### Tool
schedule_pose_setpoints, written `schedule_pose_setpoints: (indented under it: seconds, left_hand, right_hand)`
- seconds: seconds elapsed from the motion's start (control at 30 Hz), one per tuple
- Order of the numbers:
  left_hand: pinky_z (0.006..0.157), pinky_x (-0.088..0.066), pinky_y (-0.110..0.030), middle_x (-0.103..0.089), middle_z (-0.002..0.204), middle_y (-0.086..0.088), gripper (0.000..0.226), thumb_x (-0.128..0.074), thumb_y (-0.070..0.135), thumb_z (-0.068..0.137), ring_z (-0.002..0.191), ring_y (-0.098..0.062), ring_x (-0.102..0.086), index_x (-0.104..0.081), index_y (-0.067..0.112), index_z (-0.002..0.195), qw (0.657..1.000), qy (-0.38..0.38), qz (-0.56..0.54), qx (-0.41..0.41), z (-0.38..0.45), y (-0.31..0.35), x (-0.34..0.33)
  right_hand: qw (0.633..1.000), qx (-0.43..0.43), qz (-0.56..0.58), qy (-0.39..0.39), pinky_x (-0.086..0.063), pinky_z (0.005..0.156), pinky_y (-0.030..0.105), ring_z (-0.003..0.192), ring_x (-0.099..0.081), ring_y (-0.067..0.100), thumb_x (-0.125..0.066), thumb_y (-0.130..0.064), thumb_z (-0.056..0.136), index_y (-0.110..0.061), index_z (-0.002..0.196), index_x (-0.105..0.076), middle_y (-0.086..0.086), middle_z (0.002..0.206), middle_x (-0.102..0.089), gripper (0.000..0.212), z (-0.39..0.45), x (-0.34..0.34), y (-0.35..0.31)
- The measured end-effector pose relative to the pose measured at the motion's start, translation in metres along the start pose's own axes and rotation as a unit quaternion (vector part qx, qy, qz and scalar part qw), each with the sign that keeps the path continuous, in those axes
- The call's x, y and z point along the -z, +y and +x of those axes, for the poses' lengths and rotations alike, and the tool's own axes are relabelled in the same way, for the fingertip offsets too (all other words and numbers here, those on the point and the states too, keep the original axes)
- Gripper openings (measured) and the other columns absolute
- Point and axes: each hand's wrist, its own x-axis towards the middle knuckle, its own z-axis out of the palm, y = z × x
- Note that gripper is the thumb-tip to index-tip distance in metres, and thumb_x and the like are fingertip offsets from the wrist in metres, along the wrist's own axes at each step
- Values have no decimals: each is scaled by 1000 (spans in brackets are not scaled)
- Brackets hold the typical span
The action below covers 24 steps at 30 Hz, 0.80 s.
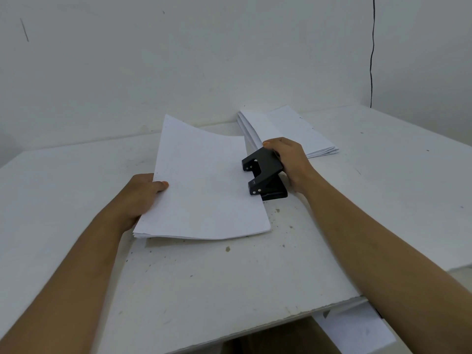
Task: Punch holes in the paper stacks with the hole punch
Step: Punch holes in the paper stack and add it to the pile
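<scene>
A stack of white paper (204,182) lies in the middle of the white table (217,290), its far end curling upward. My left hand (143,198) grips the stack's left edge, thumb on top and fingers underneath. A black two-hole punch (264,173) sits at the stack's right edge, with the paper's edge under its lever arms. My right hand (288,159) wraps around the back of the punch lever, fingers curled over its far end.
A second pile of white paper (288,131) lies behind the punch near the wall. More sheets (355,328) show below the table's front right edge. A black cable (372,52) hangs down the wall at the right. The tabletop is speckled with small dark marks.
</scene>
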Motion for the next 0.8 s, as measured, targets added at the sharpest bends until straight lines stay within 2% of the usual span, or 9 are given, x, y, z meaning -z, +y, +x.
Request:
schedule_pose_setpoints:
  seconds: [0.3,0.37,0.43,0.53,0.6,0.7,0.8]
  left_hand:
    - [53,-48,-24,-71,81,4,14,-55,18,95,66,-13,-69,-66,19,87,1000,-4,-3,2,0,-1,1]
    - [53,-48,-24,-72,82,4,14,-55,18,95,66,-14,-69,-67,19,87,1000,-6,-4,2,1,-1,1]
    - [55,-49,-26,-71,84,2,13,-55,18,95,69,-16,-69,-67,18,88,1000,-11,-5,6,1,-1,2]
    - [56,-49,-26,-71,87,0,12,-56,17,95,72,-18,-69,-67,16,90,1000,-16,-10,8,1,-1,1]
    - [55,-49,-25,-71,86,0,12,-56,17,95,70,-16,-69,-67,16,90,1000,-17,-8,8,1,-1,1]
    - [53,-50,-24,-72,83,2,12,-56,18,94,67,-14,-70,-67,16,91,1000,-18,-5,7,0,-1,1]
    - [54,-51,-25,-73,82,4,12,-56,17,94,67,-15,-71,-68,17,91,1000,-20,-11,6,-1,-1,2]
  right_hand:
    - [999,8,-30,14,-49,66,21,80,-59,12,-59,-19,90,-21,82,-71,-1,90,-66,14,-1,1,-5]
    - [999,32,-28,25,-51,64,21,82,-61,15,-59,-19,91,-20,83,-70,3,92,-68,14,-3,0,-12]
    - [992,93,-78,36,-51,74,24,85,-62,12,-61,-21,89,-19,86,-69,2,93,-70,9,-4,-3,-21]
    - [958,199,-202,38,-45,74,9,80,-61,-2,-64,-23,87,-16,91,-69,-8,86,-69,9,-8,-12,-32]
    - [934,235,-269,23,-43,74,6,82,-61,-1,-64,-22,88,-14,91,-70,-10,85,-69,10,-10,-18,-34]
    - [917,241,-318,-3,-43,77,5,87,-62,5,-61,-19,90,-13,91,-71,-9,86,-69,11,-11,-24,-35]
    - [921,215,-325,-12,-41,71,1,85,-62,6,-58,-19,92,-13,92,-71,-8,86,-69,14,-7,-26,-40]
